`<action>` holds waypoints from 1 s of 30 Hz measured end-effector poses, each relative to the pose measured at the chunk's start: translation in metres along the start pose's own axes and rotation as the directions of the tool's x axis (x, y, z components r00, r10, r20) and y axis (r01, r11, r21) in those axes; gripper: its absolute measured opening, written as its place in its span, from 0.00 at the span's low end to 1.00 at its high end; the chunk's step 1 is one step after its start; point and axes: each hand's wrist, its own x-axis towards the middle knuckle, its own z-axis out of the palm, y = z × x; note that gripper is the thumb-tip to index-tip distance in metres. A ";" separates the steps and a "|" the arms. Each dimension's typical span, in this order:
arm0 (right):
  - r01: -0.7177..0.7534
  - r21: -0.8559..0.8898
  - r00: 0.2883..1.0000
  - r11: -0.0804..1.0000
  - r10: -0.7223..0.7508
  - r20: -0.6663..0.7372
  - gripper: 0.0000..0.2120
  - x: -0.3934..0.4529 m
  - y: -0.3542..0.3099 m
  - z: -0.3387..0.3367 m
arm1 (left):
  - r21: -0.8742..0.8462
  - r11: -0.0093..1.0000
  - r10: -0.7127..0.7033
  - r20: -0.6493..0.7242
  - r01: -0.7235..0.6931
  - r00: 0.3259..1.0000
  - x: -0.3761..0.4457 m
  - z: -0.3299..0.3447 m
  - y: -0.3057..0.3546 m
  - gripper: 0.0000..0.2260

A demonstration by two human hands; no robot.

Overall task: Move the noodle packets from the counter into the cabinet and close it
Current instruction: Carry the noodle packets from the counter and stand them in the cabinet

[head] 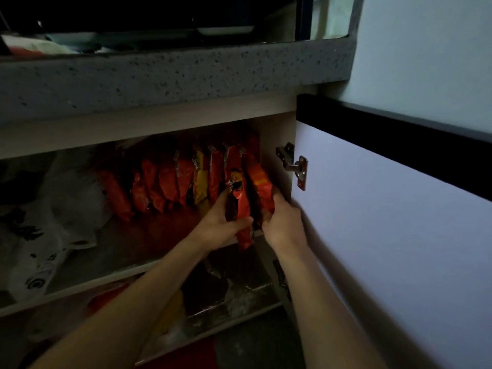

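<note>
Several orange-red noodle packets [165, 186] stand on edge in a row on the upper shelf [127, 251] of the open cabinet. At the row's right end, my left hand [222, 222] grips one red packet [239, 206] by its lower part. My right hand [282, 222] holds another red packet [262, 182] beside it, against the cabinet's right wall. Both packets stand upright, their bottom ends at the shelf's front edge. The white cabinet door [386, 235] with a black top band stands open on the right, hung on a metal hinge [294, 166].
White plastic bags with black print [45, 235] fill the shelf's left side. The lower shelf [239, 312] holds dark, red and yellow bags. A speckled grey counter edge [159, 78] overhangs the cabinet; dishes [226, 30] sit above in the dark.
</note>
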 end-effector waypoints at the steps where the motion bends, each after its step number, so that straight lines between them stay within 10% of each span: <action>1: -0.007 -0.011 0.999 1.000 0.007 -0.036 0.19 -0.001 -0.001 -0.001 | 0.048 0.999 0.005 0.029 -0.007 1.000 0.001 -0.002 0.002 0.33; 30: 0.118 0.324 0.990 0.939 -0.085 -0.112 0.31 -0.003 0.003 0.006 | 0.119 0.993 -0.021 0.034 0.017 0.999 0.077 0.016 0.013 0.36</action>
